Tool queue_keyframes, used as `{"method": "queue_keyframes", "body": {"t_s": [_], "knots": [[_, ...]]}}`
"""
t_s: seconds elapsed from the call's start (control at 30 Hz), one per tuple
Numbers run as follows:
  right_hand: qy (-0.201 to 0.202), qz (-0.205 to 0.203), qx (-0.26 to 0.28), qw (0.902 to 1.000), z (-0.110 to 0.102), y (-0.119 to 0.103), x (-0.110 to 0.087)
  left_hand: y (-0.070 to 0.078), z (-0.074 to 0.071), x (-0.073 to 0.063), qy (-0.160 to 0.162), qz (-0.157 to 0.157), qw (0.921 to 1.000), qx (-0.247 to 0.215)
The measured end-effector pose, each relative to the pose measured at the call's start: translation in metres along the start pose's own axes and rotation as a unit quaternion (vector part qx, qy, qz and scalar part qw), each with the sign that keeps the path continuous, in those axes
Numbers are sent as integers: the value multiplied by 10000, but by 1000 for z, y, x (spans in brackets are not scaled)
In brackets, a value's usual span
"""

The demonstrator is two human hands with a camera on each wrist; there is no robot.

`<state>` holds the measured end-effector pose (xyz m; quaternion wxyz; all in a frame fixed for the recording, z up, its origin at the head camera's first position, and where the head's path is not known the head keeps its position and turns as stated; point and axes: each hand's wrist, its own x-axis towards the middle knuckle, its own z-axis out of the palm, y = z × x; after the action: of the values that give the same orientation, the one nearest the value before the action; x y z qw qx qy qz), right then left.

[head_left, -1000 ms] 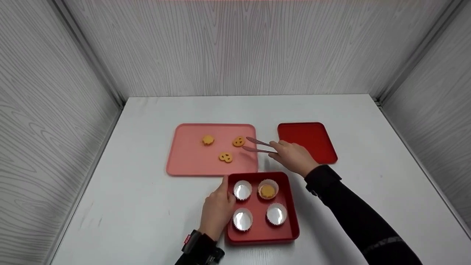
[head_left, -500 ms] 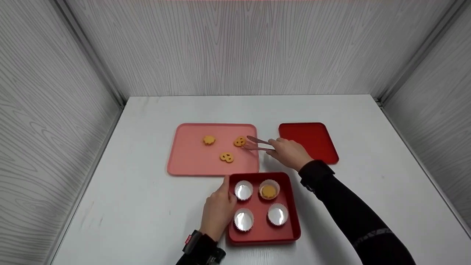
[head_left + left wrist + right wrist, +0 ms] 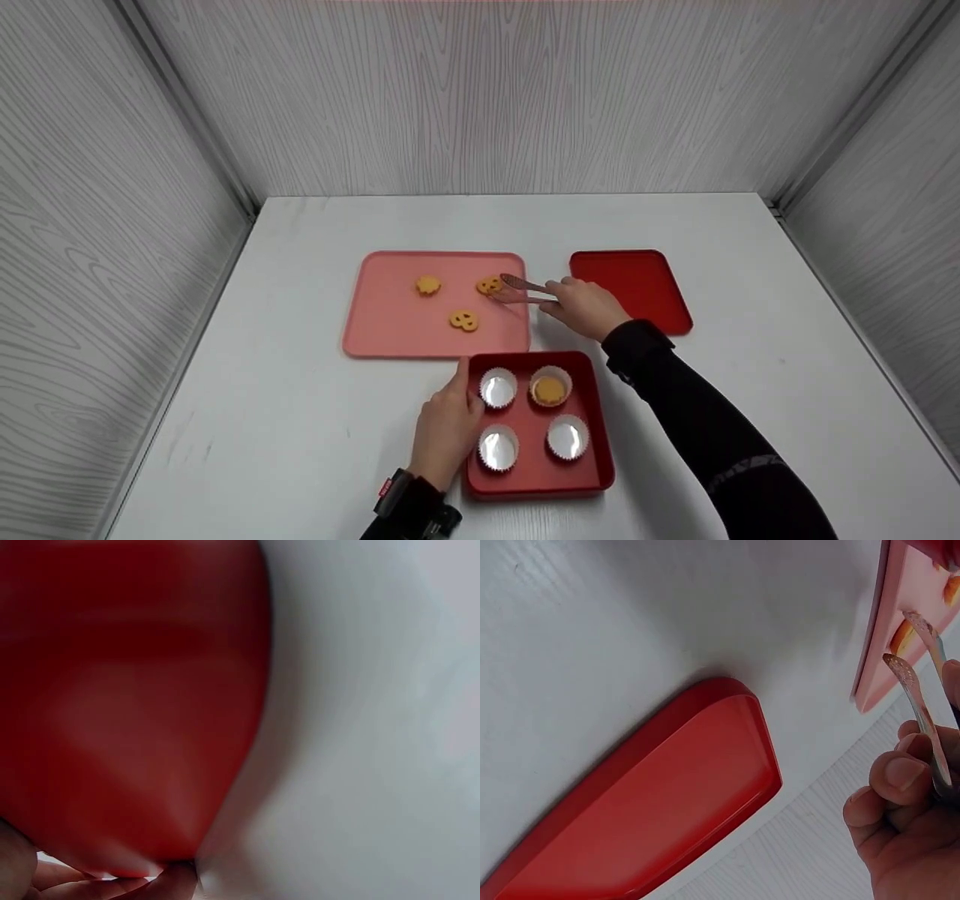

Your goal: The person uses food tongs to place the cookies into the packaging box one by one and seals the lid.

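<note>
My right hand [image 3: 589,307] pinches a pair of small metal tongs [image 3: 517,282]. Their spread tips straddle a pretzel-shaped cookie [image 3: 486,285] near the right end of the pink tray [image 3: 386,334]. In the right wrist view the tong tips lie on either side of that cookie [image 3: 902,637]. A second pretzel cookie [image 3: 463,321] and a scalloped round one [image 3: 427,285] lie on the tray too. My left hand [image 3: 444,427] grips the left wall of a square red box [image 3: 532,476], thumb over the rim. Inside are silver-bottomed paper cups [image 3: 498,448]; the back right cup holds a scalloped cookie [image 3: 550,390].
A flat red tray [image 3: 634,289] lies right of the pink one, partly behind my right hand. The red box stands against the pink tray's front edge in the head view. Grey wood-grain panels [image 3: 480,97] wall the white table [image 3: 285,420] at the back and sides.
My right hand has moved slightly left and away from me. The tong tips have shifted over the right pretzel cookie and drawn a little closer together. The left hand keeps its grip on the box.
</note>
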<state>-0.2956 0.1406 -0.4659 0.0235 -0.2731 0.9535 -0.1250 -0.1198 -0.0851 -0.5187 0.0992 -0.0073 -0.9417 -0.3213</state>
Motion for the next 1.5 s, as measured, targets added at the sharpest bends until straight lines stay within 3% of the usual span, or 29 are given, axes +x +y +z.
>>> {"method": "queue_keyframes", "body": {"t_s": [0.33,0.7,0.97,1.2,1.5], "knots": [[221,-98,-6,9997,1,3,3,0,2,-1,133,137,9998,40],[601,-383,93,9974,-1,1,10,-2,1,-1,38,15,9999,-110],[35,183,637,9978,-1,-2,26,-2,1,-1,67,43,9999,-103],[-570,468,1120,9910,4,5,31,-1,2,-3,181,146,9997,-56],[-565,111,950,9938,3,9,22,0,1,-2,117,102,9998,-90]]}}
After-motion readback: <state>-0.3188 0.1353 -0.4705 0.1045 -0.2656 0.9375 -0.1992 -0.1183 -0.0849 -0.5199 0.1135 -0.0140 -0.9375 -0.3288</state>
